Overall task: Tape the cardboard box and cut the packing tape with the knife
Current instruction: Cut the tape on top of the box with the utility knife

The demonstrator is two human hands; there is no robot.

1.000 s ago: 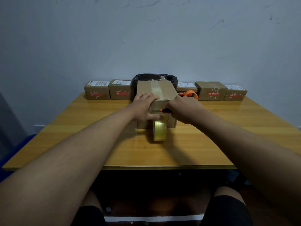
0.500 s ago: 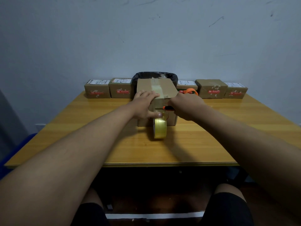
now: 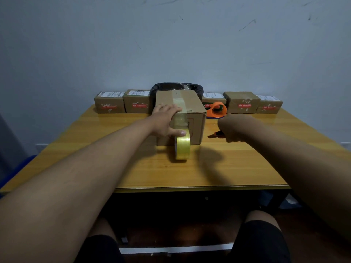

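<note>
A brown cardboard box (image 3: 191,103) stands mid-table with clear tape running over its top and down its near face. My left hand (image 3: 165,120) lies flat on the box's front left corner, thumb pressing the tape on the near face. A yellowish tape roll (image 3: 182,148) stands on edge against the box's foot, below my thumb. My right hand (image 3: 230,128) is off to the right of the box, closed around an orange knife (image 3: 215,135) whose tip points left toward the box.
Several small labelled cardboard boxes (image 3: 109,104) line the back edge of the wooden table (image 3: 237,168). An orange tape dispenser (image 3: 217,110) lies behind my right hand. A black-lined bin (image 3: 197,89) sits behind the box. My knees show below the table's front edge.
My right hand has pulled the knife away from the box's near face to the right. The left hand stays on the box, and the roll stays at the box's foot.
</note>
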